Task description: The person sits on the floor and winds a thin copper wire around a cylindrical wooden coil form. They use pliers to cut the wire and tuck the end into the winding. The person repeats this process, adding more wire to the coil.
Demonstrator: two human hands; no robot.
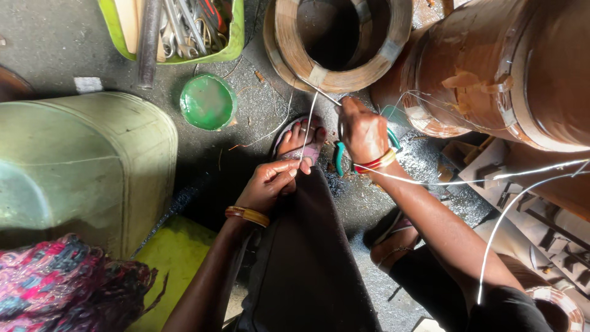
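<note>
Seated on a dark-skirted lap [307,264], a person is pinching a thin pale wire [309,123] with the left hand [270,182], while the right hand [364,130] is closing teal-handled pliers [340,157] on its upper end, the strand running upward toward a tape-wrapped coil [338,43].

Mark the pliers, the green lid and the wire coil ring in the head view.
pliers [339,158]: head view, teal handle below the right hand.
green lid [208,101]: head view, middle of its round face.
wire coil ring [329,79]: head view, lower front rim.
</note>
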